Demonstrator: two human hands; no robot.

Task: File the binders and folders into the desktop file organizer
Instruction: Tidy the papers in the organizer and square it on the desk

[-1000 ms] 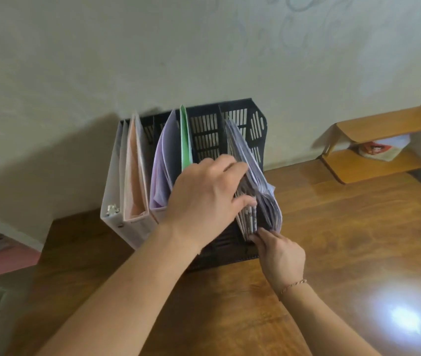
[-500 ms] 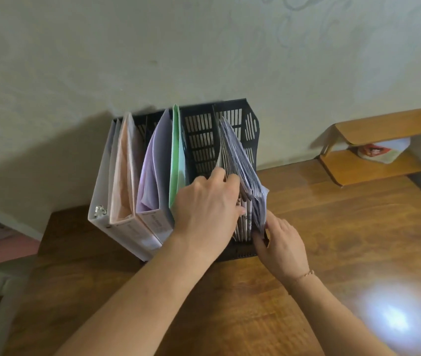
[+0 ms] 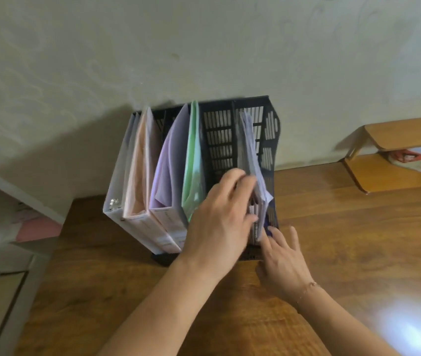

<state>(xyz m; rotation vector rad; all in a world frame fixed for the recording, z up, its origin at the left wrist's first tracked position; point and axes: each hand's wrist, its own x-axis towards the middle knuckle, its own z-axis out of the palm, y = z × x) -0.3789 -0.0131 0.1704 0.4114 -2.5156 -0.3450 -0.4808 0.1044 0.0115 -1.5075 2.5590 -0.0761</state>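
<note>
Black slotted file organizer (image 3: 232,140) against cream wall (image 3: 204,47) with faint swirl marks. Left to right in it: white ring binder (image 3: 117,181), peach binder (image 3: 140,163), lilac binder (image 3: 170,155), green folder (image 3: 192,150), then greyish-lilac expanding folder (image 3: 251,152) with white striped edges. Brown wood-grain desk (image 3: 358,240), white glare spot near right front corner. Light orange-tan wooden shelf (image 3: 396,134) at right back edge, red-and-white item (image 3: 414,159) on it. Pink patch (image 3: 37,229) off left edge.

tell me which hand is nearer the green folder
Left. The left hand lies just right of the green folder, its knuckles beside the folder's lower edge. The right hand is farther right, at the front corner of the black organizer.
</note>
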